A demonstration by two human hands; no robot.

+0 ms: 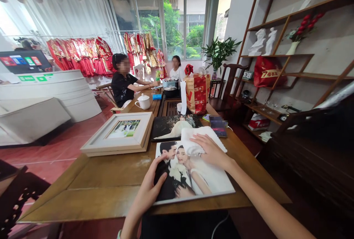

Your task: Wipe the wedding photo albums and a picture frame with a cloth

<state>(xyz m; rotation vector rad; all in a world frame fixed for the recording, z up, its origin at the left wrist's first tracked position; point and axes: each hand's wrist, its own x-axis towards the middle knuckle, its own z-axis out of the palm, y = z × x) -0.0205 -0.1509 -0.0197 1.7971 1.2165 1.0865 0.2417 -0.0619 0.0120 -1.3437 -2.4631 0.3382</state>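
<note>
At the left of the table (105,191), the framed picture (121,130) lay on another frame. Your left hand (151,180) rested at the left edge of the wedding photo print (193,174), thumb and fingers wide apart. The print lay flat before you, in front of a darker print (166,130). The white cloth (212,133) covered its top edge beneath your right hand (211,151), fingers extended; whether they gripped it could not be told. Just beyond was a phone (218,126).
</note>
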